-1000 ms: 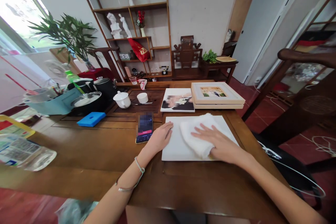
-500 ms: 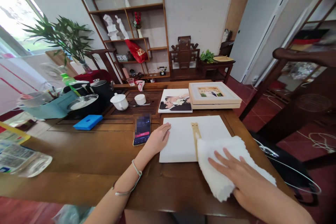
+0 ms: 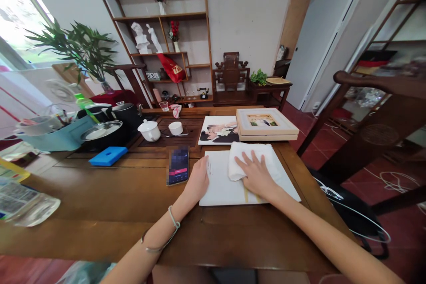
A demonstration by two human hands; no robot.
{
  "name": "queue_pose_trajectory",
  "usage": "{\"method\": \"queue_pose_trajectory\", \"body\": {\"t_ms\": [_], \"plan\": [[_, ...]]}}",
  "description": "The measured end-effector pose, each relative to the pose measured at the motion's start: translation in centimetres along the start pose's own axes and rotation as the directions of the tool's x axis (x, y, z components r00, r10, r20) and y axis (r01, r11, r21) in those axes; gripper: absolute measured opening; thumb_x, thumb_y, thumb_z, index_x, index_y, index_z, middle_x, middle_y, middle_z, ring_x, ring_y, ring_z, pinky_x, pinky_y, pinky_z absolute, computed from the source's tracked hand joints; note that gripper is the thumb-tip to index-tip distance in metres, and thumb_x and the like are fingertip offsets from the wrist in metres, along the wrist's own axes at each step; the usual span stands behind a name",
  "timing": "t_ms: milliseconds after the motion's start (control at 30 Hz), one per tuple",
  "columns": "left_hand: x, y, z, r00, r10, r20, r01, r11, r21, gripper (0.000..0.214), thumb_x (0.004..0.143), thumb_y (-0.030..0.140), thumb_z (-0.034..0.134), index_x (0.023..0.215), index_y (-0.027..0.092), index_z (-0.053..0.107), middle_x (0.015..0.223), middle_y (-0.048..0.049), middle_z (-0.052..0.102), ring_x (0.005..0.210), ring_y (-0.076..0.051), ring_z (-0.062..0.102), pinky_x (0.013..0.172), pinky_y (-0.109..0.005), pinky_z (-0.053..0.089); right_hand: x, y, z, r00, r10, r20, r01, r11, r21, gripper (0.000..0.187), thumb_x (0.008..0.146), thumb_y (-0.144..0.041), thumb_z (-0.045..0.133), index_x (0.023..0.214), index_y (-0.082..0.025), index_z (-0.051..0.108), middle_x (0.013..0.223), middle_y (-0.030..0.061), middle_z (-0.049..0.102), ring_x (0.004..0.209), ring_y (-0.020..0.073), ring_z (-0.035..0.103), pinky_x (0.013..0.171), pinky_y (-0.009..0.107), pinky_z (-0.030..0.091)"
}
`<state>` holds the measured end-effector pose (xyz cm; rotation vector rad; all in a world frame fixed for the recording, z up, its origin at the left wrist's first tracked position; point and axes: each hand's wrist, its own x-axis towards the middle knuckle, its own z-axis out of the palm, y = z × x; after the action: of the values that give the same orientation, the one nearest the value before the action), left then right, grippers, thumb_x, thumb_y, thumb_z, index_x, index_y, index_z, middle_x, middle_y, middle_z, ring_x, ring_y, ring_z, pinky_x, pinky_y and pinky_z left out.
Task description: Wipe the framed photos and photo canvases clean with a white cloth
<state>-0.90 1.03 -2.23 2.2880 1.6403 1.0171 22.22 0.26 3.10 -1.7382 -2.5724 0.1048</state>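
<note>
A white flat panel [image 3: 221, 186] lies on the table in front of me, with a pale yellow strip [image 3: 246, 195] on it that my right hand and the cloth mostly cover. Fingers bent over the panel's left edge, my left hand [image 3: 199, 178] holds it; the fingertips are partly hidden. My right hand [image 3: 258, 175] lies with spread fingers on a folded white cloth [image 3: 235, 166], pressing it against the panel's upper middle. Just left of my left hand is a phone [image 3: 177, 166] with its screen lit.
Behind the panel are a photo print [image 3: 218, 131] and stacked picture frames [image 3: 266, 125]. Further left stand a white lidded cup [image 3: 149, 131], a small white bowl [image 3: 175, 128], a blue block [image 3: 108, 156] and a clear bottle [image 3: 33, 206]. A wooden chair [image 3: 372, 142] stands at right.
My right hand has moved the cloth up and left, from the panel's lower right corner to its upper middle. My left hand stays at the left edge, its fingers more bent.
</note>
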Motion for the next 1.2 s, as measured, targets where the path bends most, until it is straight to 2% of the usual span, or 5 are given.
{"method": "queue_pose_trajectory", "body": {"t_ms": [333,633,800,967,1200], "plan": [[0.2,0.0,0.1,0.99,-0.138,-0.018,0.128,0.956,-0.264,0.051,0.089,0.005,0.033,0.139,0.015,0.032,0.129,-0.017,0.059,0.121,-0.023,0.057,0.104,-0.045,0.044,-4.6,-2.8,-1.3,0.87,-0.489,0.058,0.471,0.861,0.192,0.075,0.07,-0.01,0.049,0.144,-0.022,0.043,0.154,0.0085,0.035,0.145,0.034,0.011,0.115,0.059,0.008],[0.0,0.0,-0.1,0.997,-0.076,-0.023,0.073,0.993,-0.093,0.053,0.083,0.001,0.037,0.135,0.012,0.04,0.126,-0.0184,0.057,0.118,-0.027,0.056,0.1,-0.048,0.045,0.2,-3.2,-1.9,0.985,-0.156,0.072,0.152,0.986,0.064,0.069,0.075,-0.011,0.046,0.144,-0.012,0.042,0.152,0.0182,0.034,0.142,0.0413,0.018,0.11,0.066,0.015],[-0.1,-0.3,-0.4,0.995,-0.103,-0.017,0.101,0.991,-0.087,0.058,0.079,-0.002,0.036,0.135,0.012,0.039,0.121,-0.0175,0.062,0.113,-0.026,0.059,0.096,-0.045,0.049,-1.0,-5.3,-0.9,0.909,-0.415,0.048,0.406,0.905,0.127,0.073,0.071,-0.01,0.049,0.144,-0.013,0.041,0.154,0.0162,0.032,0.145,0.0364,0.011,0.113,0.062,0.009],[0.0,-0.3,-0.2,0.989,-0.143,-0.039,0.138,0.984,-0.11,0.053,0.082,0.001,0.041,0.134,0.012,0.04,0.118,-0.0174,0.064,0.115,-0.027,0.059,0.097,-0.045,0.048,-4.0,0.4,-1.7,0.944,-0.324,0.054,0.305,0.925,0.228,0.077,0.061,-0.006,0.043,0.135,-0.022,0.054,0.146,0.0054,0.048,0.142,0.0245,0.026,0.115,0.057,0.012],[0.4,-0.2,0.3,0.963,-0.268,0.028,0.262,0.906,-0.333,0.043,0.082,0.007,0.046,0.124,0.016,0.047,0.117,-0.0139,0.067,0.11,-0.024,0.064,0.096,-0.044,0.049,-5.0,4.3,1.0,0.948,-0.312,-0.065,0.317,0.943,0.104,0.09,0.059,-0.005,0.041,0.148,-0.022,0.036,0.155,0.0037,0.029,0.146,0.0287,0.005,0.111,0.066,0.0]]}}
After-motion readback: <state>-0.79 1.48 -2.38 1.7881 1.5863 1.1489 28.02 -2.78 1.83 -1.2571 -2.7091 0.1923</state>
